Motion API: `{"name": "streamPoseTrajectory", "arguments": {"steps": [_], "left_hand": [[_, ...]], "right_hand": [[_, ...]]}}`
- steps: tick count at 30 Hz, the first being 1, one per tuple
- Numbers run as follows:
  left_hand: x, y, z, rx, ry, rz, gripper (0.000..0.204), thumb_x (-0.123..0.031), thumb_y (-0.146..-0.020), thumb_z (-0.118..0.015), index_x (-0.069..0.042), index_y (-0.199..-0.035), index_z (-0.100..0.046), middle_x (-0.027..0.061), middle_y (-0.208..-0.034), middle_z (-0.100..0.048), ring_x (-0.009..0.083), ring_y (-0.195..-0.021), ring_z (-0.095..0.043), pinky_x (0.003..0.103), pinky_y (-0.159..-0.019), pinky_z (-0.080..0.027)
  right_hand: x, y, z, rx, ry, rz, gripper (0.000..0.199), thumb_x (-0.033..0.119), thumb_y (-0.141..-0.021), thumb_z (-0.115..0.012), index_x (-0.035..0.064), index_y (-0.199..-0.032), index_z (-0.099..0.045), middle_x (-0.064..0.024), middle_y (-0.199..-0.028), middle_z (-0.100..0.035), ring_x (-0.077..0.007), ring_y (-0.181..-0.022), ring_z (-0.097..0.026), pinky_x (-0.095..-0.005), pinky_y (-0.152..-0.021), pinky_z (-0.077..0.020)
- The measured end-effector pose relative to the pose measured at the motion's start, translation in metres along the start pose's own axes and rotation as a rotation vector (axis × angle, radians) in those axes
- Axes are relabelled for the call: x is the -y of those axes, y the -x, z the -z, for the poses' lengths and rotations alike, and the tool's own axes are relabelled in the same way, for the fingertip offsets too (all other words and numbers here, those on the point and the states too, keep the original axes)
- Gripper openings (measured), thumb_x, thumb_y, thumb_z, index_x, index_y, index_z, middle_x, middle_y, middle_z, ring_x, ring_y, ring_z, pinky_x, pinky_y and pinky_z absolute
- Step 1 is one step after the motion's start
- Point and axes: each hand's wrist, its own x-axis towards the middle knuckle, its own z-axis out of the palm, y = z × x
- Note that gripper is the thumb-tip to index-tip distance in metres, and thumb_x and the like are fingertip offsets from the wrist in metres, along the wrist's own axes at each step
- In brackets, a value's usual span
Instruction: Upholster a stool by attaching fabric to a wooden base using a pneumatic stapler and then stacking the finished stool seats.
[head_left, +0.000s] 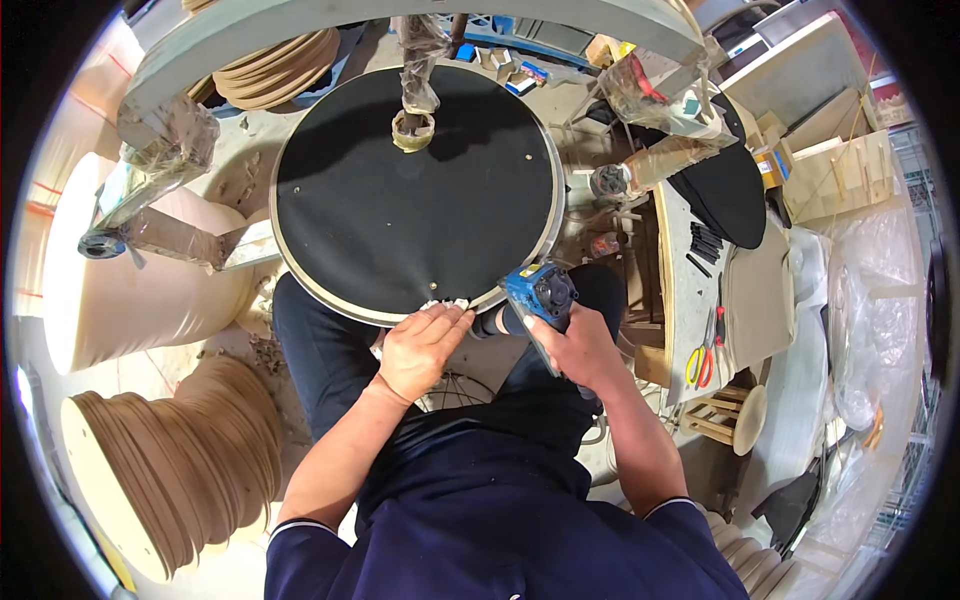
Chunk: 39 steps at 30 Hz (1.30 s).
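A large round panel (pixel 410 220) covered in black cloth lies before me, with a pale edging strip (pixel 345 311) around its rim. At its near edge, my left hand (pixel 420 352) is closed, fingers together on the edging, where a bit of white material sticks up past the fingertips. My right hand (pixel 580 345) grips a blue staple gun (pixel 545 288). The gun's head is at the near right rim, just right of my left fingers. Whether its nose touches the edging is hidden. A few small pale marks dot the black cloth.
Plastic-wrapped metal arms (pixel 420 60) reach over the panel. Stacked round boards (pixel 180 460) and a big foam roll (pixel 130 270) stand at left. On the right-hand bench lie scissors (pixel 704 355), black strips (pixel 703 245) and black cloth pieces (pixel 725 195).
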Motion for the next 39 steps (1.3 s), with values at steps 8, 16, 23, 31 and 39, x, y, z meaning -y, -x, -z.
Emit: {"name": "streamPoseTrajectory", "arguments": {"steps": [8,16,23,31,39], "left_hand": [[-0.006,-0.005,-0.014,0.033,0.061,-0.042,0.042,-0.014,-0.084,-0.066,-0.008,-0.124,-0.076,0.0046,-0.124,-0.076,0.0237,-0.116,-0.073,0.036,-0.099,-0.059],[-0.001,-0.001,-0.015,0.092,0.313,-0.07,0.044,-0.009,-0.081,-0.073,-0.008,-0.125,-0.076,0.0089,-0.125,-0.073,0.0284,-0.121,-0.07,0.045,-0.106,-0.056],[0.028,0.013,0.038,0.017,0.021,0.098,0.044,-0.014,-0.083,-0.085,-0.006,-0.126,-0.075,0.0094,-0.126,-0.071,0.03,-0.119,-0.066,0.048,-0.108,-0.05],[0.026,0.026,0.037,-0.026,-0.011,0.164,0.038,-0.015,-0.084,-0.085,-0.007,-0.12,-0.078,0.0067,-0.121,-0.073,0.0271,-0.112,-0.069,0.046,-0.101,-0.053],[0.013,0.012,0.021,-0.127,-0.029,0.129,0.029,-0.014,-0.081,-0.087,-0.008,-0.108,-0.08,0.0022,-0.111,-0.075,0.0212,-0.1,-0.072,0.039,-0.092,-0.058]], "right_hand": [[-0.012,0.0,-0.012,-0.004,-0.069,0.085,0.041,0.036,-0.098,-0.076,-0.0025,-0.113,-0.073,-0.0132,-0.074,-0.072,-0.0217,-0.067,-0.071,-0.0371,-0.069,-0.0549],[-0.002,-0.004,0.003,-0.003,-0.034,-0.054,0.04,0.037,-0.099,-0.075,-0.0018,-0.108,-0.072,-0.0077,-0.066,-0.068,-0.0169,-0.056,-0.066,-0.0349,-0.059,-0.0529],[-0.011,-0.011,0.014,-0.029,-0.034,0.015,0.041,0.038,-0.099,-0.074,-0.0006,-0.112,-0.071,-0.0053,-0.064,-0.066,-0.0147,-0.055,-0.065,-0.0329,-0.057,-0.0517],[-0.008,-0.006,0.012,0.022,-0.027,0.004,0.039,0.037,-0.1,-0.074,-0.0004,-0.111,-0.071,-0.0037,-0.064,-0.064,-0.013,-0.055,-0.063,-0.0326,-0.056,-0.0508],[0.003,0.01,-0.002,0.025,-0.19,-0.01,0.028,0.027,-0.101,-0.075,0.0006,-0.094,-0.07,-0.0017,-0.065,-0.063,-0.0103,-0.054,-0.061,-0.0311,-0.054,-0.0498]]}}
